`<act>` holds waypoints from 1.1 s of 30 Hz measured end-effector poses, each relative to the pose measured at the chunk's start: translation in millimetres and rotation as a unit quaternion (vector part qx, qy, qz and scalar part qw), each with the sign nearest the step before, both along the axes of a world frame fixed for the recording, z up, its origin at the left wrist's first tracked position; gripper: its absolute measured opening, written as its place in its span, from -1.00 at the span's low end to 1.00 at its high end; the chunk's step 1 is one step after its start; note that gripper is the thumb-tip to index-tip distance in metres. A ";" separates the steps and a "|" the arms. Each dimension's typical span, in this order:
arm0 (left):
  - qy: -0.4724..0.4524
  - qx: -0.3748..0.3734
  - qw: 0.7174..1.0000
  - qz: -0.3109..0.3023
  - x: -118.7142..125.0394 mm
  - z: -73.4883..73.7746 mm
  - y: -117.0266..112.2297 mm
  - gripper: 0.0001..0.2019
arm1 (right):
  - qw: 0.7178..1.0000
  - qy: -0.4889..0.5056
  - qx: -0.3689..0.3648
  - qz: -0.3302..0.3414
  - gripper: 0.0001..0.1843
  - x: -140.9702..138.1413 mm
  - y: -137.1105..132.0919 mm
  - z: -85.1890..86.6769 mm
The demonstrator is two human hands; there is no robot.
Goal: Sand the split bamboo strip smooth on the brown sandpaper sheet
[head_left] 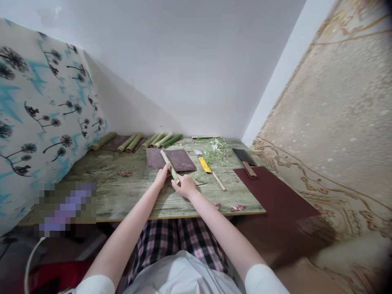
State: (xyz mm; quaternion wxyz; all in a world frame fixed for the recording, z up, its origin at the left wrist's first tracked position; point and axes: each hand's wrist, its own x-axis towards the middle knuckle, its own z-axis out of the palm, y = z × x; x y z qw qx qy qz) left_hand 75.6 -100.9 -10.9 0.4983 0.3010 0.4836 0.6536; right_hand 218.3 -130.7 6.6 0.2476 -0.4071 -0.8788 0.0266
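Observation:
A pale green bamboo piece (170,164) slants across a dark brown sheet (185,160) on the table. My left hand (162,178) is closed on the bamboo from its left side. Near the end closest to me, my right hand (185,186) grips the same piece, its fingers partly hidden. The bamboo's far end rests over the sheet. Just right of the sheet lies a yellow utility knife (205,165), with a thin pale wooden stick (219,181) beside it.
Several bamboo pieces (134,142) line the back edge, some on another brown sheet (115,143). Green shavings (216,153) are scattered behind the knife. On the right are a dark red sheet (275,190), a black flat item (243,156) and a brown block (250,170). A blurred-out object (67,208) lies front left.

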 end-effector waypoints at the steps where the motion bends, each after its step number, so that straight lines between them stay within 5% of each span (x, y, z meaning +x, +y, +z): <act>1: 0.001 -0.003 1.000 -0.019 0.1 -1.0 -0.1 -0.68 | 1.000 -0.008 0.010 0.006 -0.54 0.1 -0.9 0.8; 5: 0.001 -0.032 0.999 -0.037 -0.3 -5.7 4.1 -0.56 | 0.999 -0.028 0.025 0.017 -0.52 -0.5 -2.6 3.4; 12: 0.025 -0.040 0.997 0.063 -3.3 -10.9 11.0 -0.49 | 0.999 -0.011 0.011 -0.029 -0.55 -3.4 -4.9 5.3; 16: 0.001 -0.021 0.993 0.118 -7.1 -8.2 9.5 -0.48 | 1.000 -0.012 0.019 -0.002 -0.55 -1.0 -6.2 6.3; 24: 0.001 -0.009 0.999 -0.035 -4.5 -5.2 4.9 -0.55 | 0.999 -0.037 0.022 0.003 -0.53 -2.0 -4.6 4.2; 33: 0.013 0.010 1.000 0.021 -2.8 -8.7 6.5 -0.55 | 0.999 -0.024 -0.002 -0.024 -0.51 -3.3 -5.2 4.7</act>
